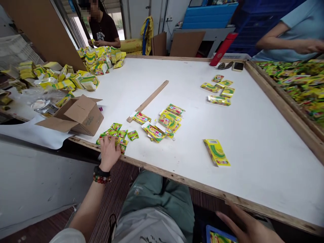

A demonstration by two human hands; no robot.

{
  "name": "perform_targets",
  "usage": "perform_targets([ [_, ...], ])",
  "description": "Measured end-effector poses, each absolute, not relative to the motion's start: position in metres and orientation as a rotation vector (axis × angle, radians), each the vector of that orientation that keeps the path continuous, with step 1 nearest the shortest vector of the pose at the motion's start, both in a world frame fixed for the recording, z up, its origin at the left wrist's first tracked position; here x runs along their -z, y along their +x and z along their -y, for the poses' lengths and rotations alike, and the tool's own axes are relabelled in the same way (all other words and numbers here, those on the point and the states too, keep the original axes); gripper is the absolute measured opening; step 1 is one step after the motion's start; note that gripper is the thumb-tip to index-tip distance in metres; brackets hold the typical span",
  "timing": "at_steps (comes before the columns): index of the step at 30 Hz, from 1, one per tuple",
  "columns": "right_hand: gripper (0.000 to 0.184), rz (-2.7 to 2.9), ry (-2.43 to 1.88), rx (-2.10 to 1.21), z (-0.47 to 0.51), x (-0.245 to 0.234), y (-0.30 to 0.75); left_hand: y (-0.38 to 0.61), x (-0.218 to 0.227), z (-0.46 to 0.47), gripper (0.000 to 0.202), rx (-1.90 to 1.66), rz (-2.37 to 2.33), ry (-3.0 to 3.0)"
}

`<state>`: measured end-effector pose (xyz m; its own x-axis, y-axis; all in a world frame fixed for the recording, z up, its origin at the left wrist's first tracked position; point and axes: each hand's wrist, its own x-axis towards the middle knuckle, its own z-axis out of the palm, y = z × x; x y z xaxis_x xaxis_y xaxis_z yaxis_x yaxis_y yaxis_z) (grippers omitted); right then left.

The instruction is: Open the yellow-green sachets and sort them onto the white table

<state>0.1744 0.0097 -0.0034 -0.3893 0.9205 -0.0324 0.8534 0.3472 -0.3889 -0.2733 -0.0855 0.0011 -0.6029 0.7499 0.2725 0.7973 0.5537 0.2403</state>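
Note:
My left hand (109, 152), with a black band and a beaded bracelet at the wrist, rests on a small pile of green and yellow sachets (123, 134) at the table's near edge. Its fingers are stretched over the sachets, and their tips are partly hidden. My right hand (249, 224) is low at the right, below the table edge, thumb and fingers apart with nothing between them. Close under it is a blue-rimmed bin (208, 233) with yellow packs inside. A single yellow carton (217, 153) lies on the table, and flat yellow cartons (169, 119) are clustered near the sachets.
An open cardboard box (88, 116) stands left of the sachets. A wooden strip (152, 96) lies mid-table. Farther off are stacked flat cartons (101, 59), several loose cartons (219, 100), a red bottle (222, 49) and a phone (238, 66). Two other people work beyond the table.

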Motion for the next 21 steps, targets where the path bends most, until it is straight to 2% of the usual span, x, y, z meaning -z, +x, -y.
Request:
perform_targets([
  [2, 0.032, 2.423, -1.345, -0.692, -0.009, 0.001, 0.113, -0.292, 0.0, 0.086, 0.033, 0.287, 2.685, -1.407],
  [5, 0.026, 2.429, -0.923, -1.033, 0.0, -0.006, -0.026, -0.299, 0.002, 0.078, 0.029, 0.137, 2.76, -1.37],
  [8, 0.019, 2.429, -0.861, -1.091, 0.009, -0.004, -0.142, -0.299, 0.003, 0.069, 0.022, 0.103, 2.833, -1.291],
  [11, 0.019, 2.383, -0.858, -1.117, 0.01, 0.008, -0.192, -0.301, 0.004, 0.068, 0.016, 0.164, 2.858, -1.295],
  [14, 0.011, 2.307, -0.802, -1.222, 0.002, 0.02, -0.186, -0.303, 0.003, 0.072, 0.015, 0.393, 2.769, -1.351],
  [21, 0.006, 1.97, -0.721, -1.472, -0.023, 0.007, -0.13, -0.285, -0.006, 0.064, 0.02, 1.292, 2.657, -1.795],
])
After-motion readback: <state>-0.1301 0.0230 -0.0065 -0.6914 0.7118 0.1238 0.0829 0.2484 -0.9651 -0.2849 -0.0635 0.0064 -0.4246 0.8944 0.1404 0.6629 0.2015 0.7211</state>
